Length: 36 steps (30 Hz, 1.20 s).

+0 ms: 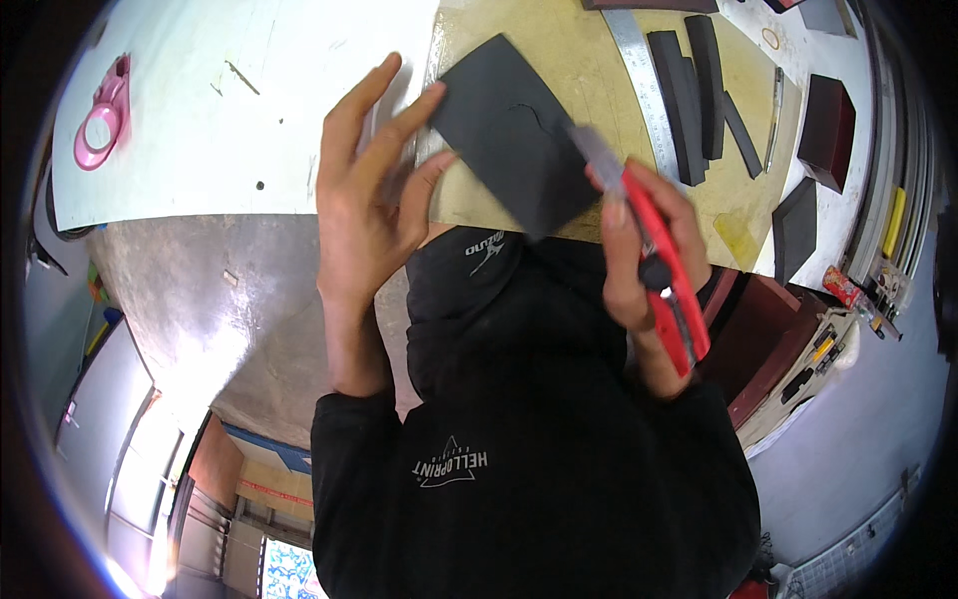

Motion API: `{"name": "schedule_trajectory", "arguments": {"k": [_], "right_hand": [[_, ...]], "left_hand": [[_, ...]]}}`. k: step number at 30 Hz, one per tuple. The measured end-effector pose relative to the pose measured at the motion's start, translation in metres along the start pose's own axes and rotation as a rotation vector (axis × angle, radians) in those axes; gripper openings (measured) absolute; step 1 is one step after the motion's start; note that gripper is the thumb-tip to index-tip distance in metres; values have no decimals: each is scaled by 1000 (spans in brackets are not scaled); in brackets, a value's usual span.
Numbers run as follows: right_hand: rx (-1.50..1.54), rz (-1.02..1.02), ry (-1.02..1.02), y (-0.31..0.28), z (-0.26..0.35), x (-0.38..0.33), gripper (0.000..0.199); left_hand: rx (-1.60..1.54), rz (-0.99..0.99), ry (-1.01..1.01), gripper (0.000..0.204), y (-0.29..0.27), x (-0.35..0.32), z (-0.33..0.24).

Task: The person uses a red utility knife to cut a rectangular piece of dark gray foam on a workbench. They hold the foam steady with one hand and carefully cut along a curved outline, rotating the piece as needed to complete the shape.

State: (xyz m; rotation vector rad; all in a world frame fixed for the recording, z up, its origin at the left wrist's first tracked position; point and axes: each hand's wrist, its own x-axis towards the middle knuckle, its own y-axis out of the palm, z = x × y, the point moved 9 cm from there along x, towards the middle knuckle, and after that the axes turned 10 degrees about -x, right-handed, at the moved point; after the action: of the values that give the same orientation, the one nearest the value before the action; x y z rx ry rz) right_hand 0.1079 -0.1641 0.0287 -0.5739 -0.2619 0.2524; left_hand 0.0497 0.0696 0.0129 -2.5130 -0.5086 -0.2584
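A black rectangular sheet point(504, 125) lies turned at an angle over the front of the yellowish cutting mat point(559, 40), with a thin curved line on its face. My left hand point(364, 195) has its fingers spread. Its index fingertip and thumb come up to the sheet's left corner; whether they press on it I cannot tell. Wrapped in my right hand point(639, 240) is a red utility knife point(664, 250) with a dark round knob. Its blade end, blurred, points up and left across the sheet's right edge.
A steel ruler point(644, 90) and several black strips point(679, 105) lie right of the sheet. Farther right are a dark red block point(826, 133) and a dark flat piece point(795, 230). A pink tape dispenser point(105, 115) rests on the white tabletop point(200, 60) at left.
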Motion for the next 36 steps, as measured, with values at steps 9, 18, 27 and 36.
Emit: {"name": "schedule_trajectory", "arguments": {"k": [9,18,27,36], "right_hand": [[204,191,-231,0,13,-11,32],[2,316,-551,5,17,31,30],[-102,409,-598,12,16,35,32],[-159,409,-608,14,16,35,30]], "left_hand": [[59,195,29,68,33,-4,-20],[44,368,40,70,43,2,-13],[22,371,44,73,43,2,-10],[5,363,46,72,44,1,-8]]}}
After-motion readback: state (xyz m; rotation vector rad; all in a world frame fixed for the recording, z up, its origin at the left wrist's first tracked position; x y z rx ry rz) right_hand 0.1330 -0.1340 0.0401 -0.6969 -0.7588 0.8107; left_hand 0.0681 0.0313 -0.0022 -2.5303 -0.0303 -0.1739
